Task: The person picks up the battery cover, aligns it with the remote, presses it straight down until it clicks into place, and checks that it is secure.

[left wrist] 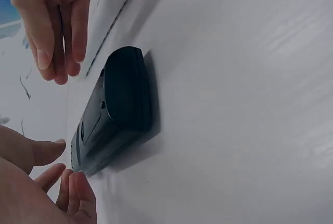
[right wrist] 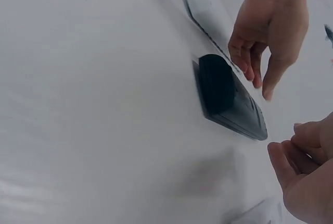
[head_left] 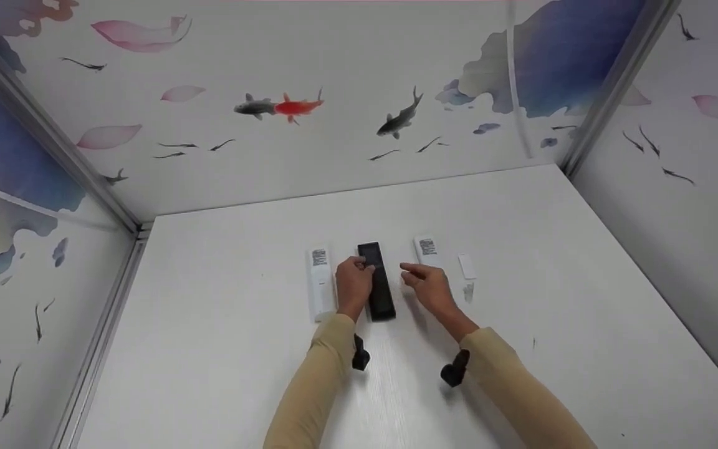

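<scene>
A black remote control (head_left: pixel 379 293) lies lengthwise on the white table, its near end facing both wrist views. My left hand (head_left: pixel 354 287) is at its left side, fingertips right by the remote, with thumb and fingers apart. To the right, my right hand (head_left: pixel 430 290) hovers apart from the black remote, its fingers loosely extended and nothing seen between them. Left of the left hand lies a white remote control (head_left: pixel 320 293) with a printed label. Another white remote control (head_left: pixel 426 247) is partly hidden behind the right hand.
A small white rectangular piece (head_left: pixel 466 266) lies right of the right hand, with a small translucent item (head_left: pixel 469 292) just below it. Printed panels with fish and petals (head_left: pixel 334 149) enclose the table's back and sides. Black wrist cameras (head_left: pixel 454 369) hang at both cuffs.
</scene>
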Demonstrator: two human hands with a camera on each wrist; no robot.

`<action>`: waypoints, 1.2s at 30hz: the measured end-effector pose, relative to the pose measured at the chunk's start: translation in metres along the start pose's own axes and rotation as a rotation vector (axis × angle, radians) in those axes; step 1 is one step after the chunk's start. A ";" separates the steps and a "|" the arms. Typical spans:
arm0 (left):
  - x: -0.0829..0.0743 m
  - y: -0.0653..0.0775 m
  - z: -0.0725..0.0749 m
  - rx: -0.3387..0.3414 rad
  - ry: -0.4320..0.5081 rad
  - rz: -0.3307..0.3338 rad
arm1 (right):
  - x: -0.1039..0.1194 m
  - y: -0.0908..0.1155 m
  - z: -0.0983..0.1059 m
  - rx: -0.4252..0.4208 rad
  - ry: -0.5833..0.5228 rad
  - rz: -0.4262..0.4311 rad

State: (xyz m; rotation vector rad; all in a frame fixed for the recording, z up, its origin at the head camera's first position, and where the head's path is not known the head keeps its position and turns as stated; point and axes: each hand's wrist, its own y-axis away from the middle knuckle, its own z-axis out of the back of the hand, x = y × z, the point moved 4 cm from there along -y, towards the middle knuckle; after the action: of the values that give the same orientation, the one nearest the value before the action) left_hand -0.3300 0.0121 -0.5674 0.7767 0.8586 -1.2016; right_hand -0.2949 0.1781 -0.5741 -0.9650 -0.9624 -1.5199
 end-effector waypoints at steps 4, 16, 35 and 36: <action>-0.009 0.001 -0.004 0.026 0.039 -0.034 | 0.001 -0.004 0.024 0.005 -0.028 -0.024; -0.024 0.010 -0.042 0.151 0.043 -0.143 | -0.017 -0.007 0.080 -0.158 0.204 0.089; -0.037 0.013 -0.098 0.286 -0.039 0.087 | -0.053 -0.024 0.105 -0.127 0.276 0.042; -0.039 0.014 -0.101 0.285 -0.061 0.076 | -0.054 -0.024 0.106 -0.120 0.270 0.030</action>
State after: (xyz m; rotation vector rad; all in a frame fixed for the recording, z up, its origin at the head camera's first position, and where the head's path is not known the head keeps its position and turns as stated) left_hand -0.3365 0.1202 -0.5800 0.9886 0.6093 -1.2889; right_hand -0.3022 0.2989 -0.5893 -0.8266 -0.6686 -1.6481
